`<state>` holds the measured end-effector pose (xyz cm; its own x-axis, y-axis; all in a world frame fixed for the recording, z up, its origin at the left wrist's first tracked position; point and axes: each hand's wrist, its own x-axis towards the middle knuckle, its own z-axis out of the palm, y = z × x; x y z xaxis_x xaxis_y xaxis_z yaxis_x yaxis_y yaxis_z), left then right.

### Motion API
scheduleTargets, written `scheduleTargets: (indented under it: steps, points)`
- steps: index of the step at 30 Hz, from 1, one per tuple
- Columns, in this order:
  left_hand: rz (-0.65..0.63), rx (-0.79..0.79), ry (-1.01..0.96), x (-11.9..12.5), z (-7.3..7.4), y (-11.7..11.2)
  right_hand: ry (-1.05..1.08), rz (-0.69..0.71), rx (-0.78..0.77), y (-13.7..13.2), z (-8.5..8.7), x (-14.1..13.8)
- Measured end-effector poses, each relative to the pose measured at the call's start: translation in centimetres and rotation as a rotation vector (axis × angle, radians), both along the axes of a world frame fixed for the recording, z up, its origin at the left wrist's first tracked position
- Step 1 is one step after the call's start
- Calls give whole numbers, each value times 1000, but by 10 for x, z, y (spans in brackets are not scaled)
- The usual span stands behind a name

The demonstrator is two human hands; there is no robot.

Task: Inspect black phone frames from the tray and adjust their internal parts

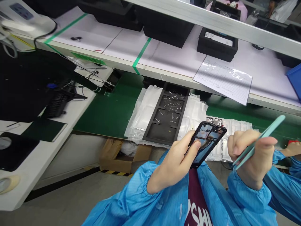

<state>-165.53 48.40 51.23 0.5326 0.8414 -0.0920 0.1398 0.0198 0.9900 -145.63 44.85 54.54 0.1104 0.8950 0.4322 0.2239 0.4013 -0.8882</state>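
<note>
My left hand (pixel 174 161) grips a black phone frame (pixel 207 141) by its left edge, thumb on the inner face. The frame is tilted, and its recessed inside shows. In my right hand (pixel 254 153) is a pair of pale green tweezers (pixel 261 139), pinched between thumb and fingers, apart from the frame. Their tip points down and to the left, towards my wrist. Beyond my left hand lies a black compartment tray (pixel 150 135) holding several small slim metal parts (pixel 172 102).
White plastic packaging (pixel 145 110) lies either side of the tray on the green bench (pixel 113 110). A laminated sheet (pixel 223 78) overhangs the shelf edge. Black bins (pixel 166 23) stand on the shelf. At the right is a co-worker's hand (pixel 293 149). An open cardboard box (pixel 124 157) sits below.
</note>
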Motion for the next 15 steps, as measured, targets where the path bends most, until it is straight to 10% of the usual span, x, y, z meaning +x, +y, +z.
scheduleTargets:
  steps: [3,15]
  points:
    - [-8,2,1,-1,-2,0,371,84,-199,-1,-7,-1]
    - [22,-41,-56,-1,-9,3,488,55,-362,-4,-32,-3]
